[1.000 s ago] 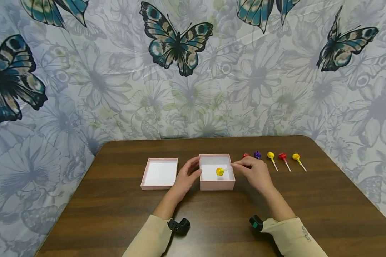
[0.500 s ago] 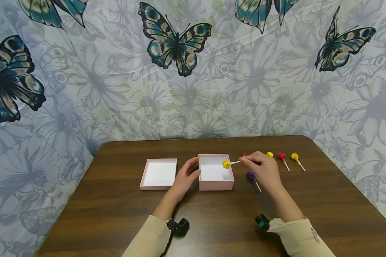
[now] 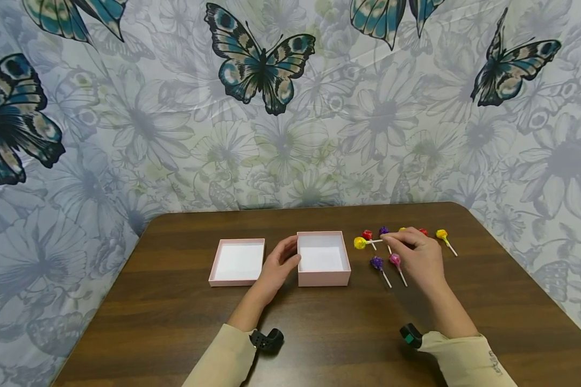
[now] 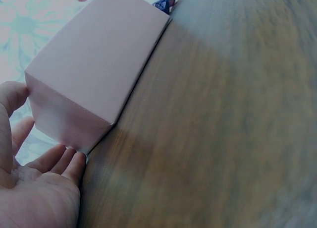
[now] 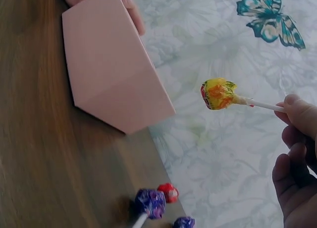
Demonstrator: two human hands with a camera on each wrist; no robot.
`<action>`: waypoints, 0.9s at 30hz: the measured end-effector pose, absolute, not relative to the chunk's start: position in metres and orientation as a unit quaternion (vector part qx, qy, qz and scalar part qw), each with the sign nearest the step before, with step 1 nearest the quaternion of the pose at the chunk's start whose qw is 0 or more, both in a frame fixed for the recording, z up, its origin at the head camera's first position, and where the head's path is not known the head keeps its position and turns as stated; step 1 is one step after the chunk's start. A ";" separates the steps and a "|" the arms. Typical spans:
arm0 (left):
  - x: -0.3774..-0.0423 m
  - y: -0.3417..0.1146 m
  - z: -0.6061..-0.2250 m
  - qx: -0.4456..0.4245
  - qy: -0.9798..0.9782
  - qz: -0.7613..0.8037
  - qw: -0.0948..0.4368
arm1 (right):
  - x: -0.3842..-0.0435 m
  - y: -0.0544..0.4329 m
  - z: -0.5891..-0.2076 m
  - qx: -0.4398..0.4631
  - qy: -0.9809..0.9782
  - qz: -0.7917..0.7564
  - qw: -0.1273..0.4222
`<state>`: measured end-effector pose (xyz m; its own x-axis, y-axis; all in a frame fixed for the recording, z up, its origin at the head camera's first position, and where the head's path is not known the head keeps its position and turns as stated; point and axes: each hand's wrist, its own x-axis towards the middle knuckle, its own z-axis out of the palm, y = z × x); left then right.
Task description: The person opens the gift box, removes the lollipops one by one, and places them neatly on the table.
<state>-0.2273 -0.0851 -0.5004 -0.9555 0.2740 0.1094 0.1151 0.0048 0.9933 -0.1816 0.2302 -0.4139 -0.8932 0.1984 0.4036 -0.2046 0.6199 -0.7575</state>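
Note:
My right hand (image 3: 416, 255) pinches the white stick of a yellow-wrapped lollipop (image 3: 360, 243) between thumb and fingertips. Its round head points left, held up over the other lollipops and to the right of the pink box (image 3: 324, 278). In the right wrist view the yellow lollipop (image 5: 218, 94) is fully seen, raised above the table. The box stands open-topped, its white inside showing. Against the box's left side rest the fingertips of my left hand (image 3: 278, 269), fingers loosely extended; the left wrist view shows them touching the pink wall (image 4: 69, 114).
A shallow pink lid (image 3: 237, 263), white inside, lies left of the box. Nearer on the right lie a purple lollipop (image 3: 376, 263) and a pink lollipop (image 3: 395, 259). Behind them is a row with a red lollipop (image 3: 367, 235) and a yellow one (image 3: 441, 234), partly covered by my hand.
My right hand has carried the yellow lollipop from over the box to the right. The front purple and pink lollipops have come into view from behind it. My left hand stays put.

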 end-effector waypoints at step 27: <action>-0.229 -0.085 -0.501 0.139 0.708 0.690 0.059 | -0.175 0.296 -0.442 -0.148 -0.830 0.435 0.316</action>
